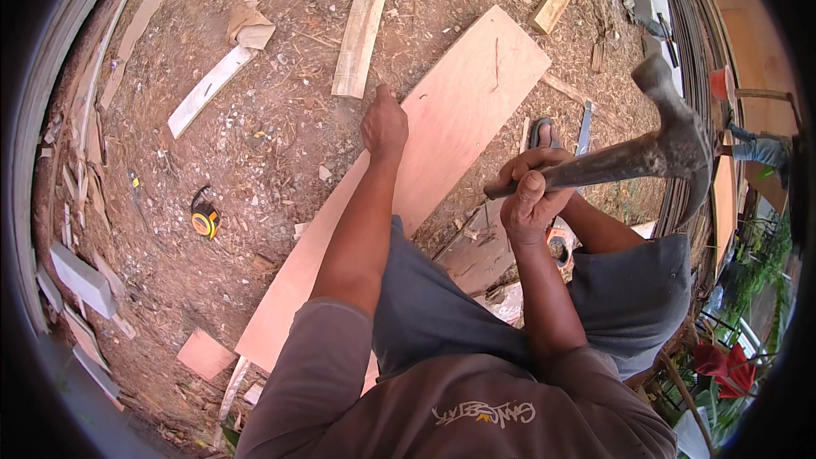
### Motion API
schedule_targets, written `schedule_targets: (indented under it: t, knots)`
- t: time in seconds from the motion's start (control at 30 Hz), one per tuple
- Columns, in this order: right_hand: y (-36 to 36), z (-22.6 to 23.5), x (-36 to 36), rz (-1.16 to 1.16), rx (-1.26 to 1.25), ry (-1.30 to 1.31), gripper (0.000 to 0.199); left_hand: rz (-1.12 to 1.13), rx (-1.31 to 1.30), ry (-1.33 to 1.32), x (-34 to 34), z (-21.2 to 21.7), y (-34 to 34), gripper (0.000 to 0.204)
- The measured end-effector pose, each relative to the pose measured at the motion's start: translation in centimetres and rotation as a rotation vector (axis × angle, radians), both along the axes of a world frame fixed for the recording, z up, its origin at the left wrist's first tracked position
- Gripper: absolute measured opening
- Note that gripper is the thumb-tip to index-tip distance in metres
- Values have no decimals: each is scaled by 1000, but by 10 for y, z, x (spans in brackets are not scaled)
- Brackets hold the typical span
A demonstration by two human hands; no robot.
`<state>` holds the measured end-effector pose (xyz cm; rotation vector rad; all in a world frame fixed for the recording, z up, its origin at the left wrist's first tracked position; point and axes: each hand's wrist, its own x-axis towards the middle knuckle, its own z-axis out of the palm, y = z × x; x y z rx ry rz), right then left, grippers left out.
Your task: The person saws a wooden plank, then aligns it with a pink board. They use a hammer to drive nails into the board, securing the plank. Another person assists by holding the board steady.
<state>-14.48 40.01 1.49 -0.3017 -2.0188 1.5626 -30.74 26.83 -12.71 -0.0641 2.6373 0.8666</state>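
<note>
A claw hammer with a dark worn head is raised on the right. My right hand is closed round the end of its handle, with the thumb along it. Below and to the left, a long pinkish plywood board slants from lower left to upper right, partly hidden by my left arm and legs. At its left edge, my left hand is closed on the board; most of its fingertips are hidden. A blue-grey saw blade shows beyond my right hand.
Dirt ground with wood chips lies all around. A yellow and black tape measure sits at left. Loose planks lie ahead, with a wood block at upper right. Concrete blocks stand at left. Another person's leg shows far right.
</note>
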Motion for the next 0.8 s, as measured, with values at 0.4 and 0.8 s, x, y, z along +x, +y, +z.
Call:
schedule_targets:
  t: [0.4,0.8]
  knots:
    - [0,24,-6,-37,-148,-5,44,1,12,-7,0,0,0,24]
    - [8,18,-4,-22,-170,-333,45,14,23,-9,0,-6,-1,28]
